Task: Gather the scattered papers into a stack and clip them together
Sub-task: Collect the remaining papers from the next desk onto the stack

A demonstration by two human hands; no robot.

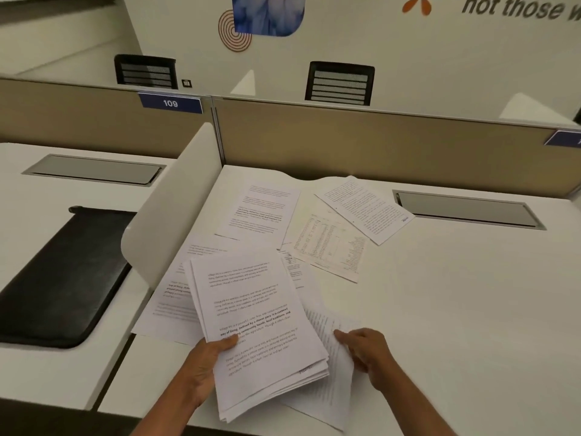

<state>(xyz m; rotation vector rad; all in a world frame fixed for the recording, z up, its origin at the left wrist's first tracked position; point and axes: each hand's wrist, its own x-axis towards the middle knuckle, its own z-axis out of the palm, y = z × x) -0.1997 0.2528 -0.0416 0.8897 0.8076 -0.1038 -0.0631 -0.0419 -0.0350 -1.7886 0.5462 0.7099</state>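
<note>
My left hand (204, 363) grips a thick stack of printed papers (257, 328) by its lower left edge, thumb on top, held above the white desk (456, 309). My right hand (367, 350) pinches a single printed sheet (330, 372) lying just right of the stack, partly under it. Loose sheets lie on the desk: one text page (261, 212) at the back, a table page (330, 243) in the middle, an angled text page (364, 209) at the back right, and more pages (169, 297) under the stack at the left. No clip is visible.
A curved white divider (169, 212) stands at the desk's left. A black folder (63, 278) lies on the neighbouring desk. A tan partition (377, 140) runs along the back, with a grey cable hatch (465, 209) at the back right.
</note>
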